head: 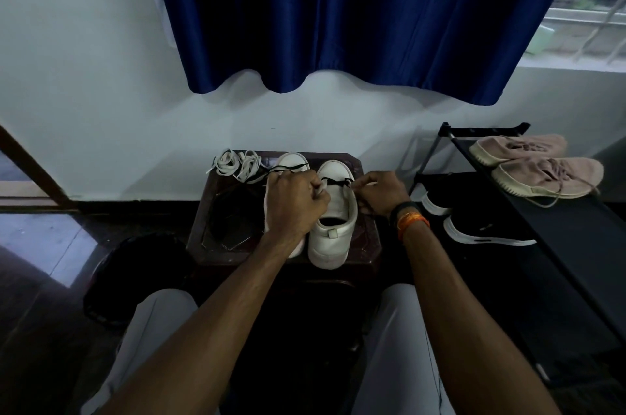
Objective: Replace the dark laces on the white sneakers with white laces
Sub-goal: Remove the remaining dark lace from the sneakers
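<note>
Fingers of both hands pinch the thin dark lace [333, 181] across one white sneaker [333, 211].
Left hand [294, 201] and right hand [381, 192] curl tight; flat white laces [237, 165] lie coiled at the dark stool's [367, 245] far-left corner.

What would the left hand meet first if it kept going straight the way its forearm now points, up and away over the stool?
Probably the toe of the right-hand white sneaker, whose dark lace the left hand pinches. Beyond that comes the stool's far edge, then the wall. Depth is unclear from this one view.

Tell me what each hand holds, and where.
Both the left hand and right hand pinch the dark lace across the right sneaker, one at each side.
</note>
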Demonstrator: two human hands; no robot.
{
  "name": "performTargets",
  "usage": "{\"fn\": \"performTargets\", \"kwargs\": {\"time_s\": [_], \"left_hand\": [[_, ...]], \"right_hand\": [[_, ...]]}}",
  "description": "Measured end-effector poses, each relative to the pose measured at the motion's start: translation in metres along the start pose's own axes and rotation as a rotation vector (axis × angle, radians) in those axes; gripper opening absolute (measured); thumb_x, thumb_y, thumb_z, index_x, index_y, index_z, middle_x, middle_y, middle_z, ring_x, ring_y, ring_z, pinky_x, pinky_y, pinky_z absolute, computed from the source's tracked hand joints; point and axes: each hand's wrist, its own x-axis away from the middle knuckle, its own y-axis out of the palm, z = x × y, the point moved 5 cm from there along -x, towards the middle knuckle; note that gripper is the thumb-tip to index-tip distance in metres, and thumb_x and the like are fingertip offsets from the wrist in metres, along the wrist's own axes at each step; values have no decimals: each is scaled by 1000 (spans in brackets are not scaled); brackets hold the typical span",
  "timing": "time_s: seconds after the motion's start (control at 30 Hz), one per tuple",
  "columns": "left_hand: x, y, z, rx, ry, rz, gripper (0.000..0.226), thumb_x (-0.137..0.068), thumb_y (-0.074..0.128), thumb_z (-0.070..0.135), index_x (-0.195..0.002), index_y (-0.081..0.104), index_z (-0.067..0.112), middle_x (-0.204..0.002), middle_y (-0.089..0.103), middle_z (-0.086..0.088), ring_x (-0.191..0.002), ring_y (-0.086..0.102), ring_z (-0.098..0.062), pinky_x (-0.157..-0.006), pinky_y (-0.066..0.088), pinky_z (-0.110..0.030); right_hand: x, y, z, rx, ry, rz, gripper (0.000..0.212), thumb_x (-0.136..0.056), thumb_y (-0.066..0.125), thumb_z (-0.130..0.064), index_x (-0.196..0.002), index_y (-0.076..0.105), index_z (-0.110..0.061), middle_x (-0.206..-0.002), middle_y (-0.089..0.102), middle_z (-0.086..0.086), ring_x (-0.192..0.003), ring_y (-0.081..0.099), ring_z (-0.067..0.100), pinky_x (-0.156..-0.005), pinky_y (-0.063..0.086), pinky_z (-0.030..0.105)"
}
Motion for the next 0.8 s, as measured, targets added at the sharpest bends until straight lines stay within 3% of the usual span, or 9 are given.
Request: {"fn": "performTargets", "kwargs": {"time_s": [0.07,0.13,0.23,0.33,0.43,0.5,0.57,0.7,0.8], "left_hand": [[0,0,-1,7,-1,1,9,-79,70,30,-73,68,23,-54,61,10,-66,61,-13,-90,35,-34],[0,2,-2,4,-8,2,8,-79,69,29,-74,68,23,-53,62,9,-66,61,-13,-91,37,-35],[-1,2,0,-26,0,5,5,-76,69,28,-76,68,23,-58,64,7,-69,63,-17,-89,36,-36],[-4,2,3,-93,54,-3,11,-70,70,25,-80,66,23,-73,64,6,-83,59,-22,-86,35,-37],[-13,4,8,-196,88,-47,18,-66,70,24,-83,65,26,-91,60,2,-94,51,-25,-86,31,-37],[-21,7,14,-245,131,-104,22,-69,72,23,-90,70,28,-102,58,2,-101,48,-25,-87,24,-36],[-28,12,20,-296,190,-169,28,-72,73,22,-99,72,29,-108,57,2,-106,46,-25,-87,21,-36],[-38,21,27,-426,218,-287,21,-73,74,24,-94,76,28,-101,63,4,-104,49,-24,-84,19,-37],[-42,20,27,-426,189,-262,16,-70,76,19,-85,76,25,-94,68,4,-97,52,-22,-85,21,-36]], "right_hand": [[2,-3,0,30,-34,15,19,-79,67,-5,-74,74,-22,-66,71,1,-60,64,19,-71,63,38],[5,-8,2,125,-71,66,19,-82,63,-8,-83,77,-21,-82,76,6,-74,69,23,-71,58,23],[8,-12,12,215,-91,124,21,-85,60,-10,-91,80,-12,-94,76,11,-94,69,30,-78,51,28],[11,-12,11,160,-141,161,16,-89,63,-17,-89,78,-11,-90,76,8,-92,69,27,-78,52,30],[14,-8,0,-70,-132,136,16,-87,72,-27,-88,73,-11,-85,75,7,-82,73,24,-67,61,32],[14,-3,-2,-195,-65,85,24,-79,79,-32,-87,68,-13,-87,75,7,-77,74,23,-64,64,38],[15,-1,-4,-168,-51,73,28,-69,81,-33,-87,66,-18,-86,74,4,-79,73,23,-70,64,43],[18,-7,-7,-102,-85,135,21,-74,76,-28,-90,67,-17,-83,72,1,-81,70,21,-73,60,35],[19,-10,-8,-54,-144,186,8,-80,68,-25,-86,66,-20,-78,71,-2,-78,68,20,-73,58,35]]}}
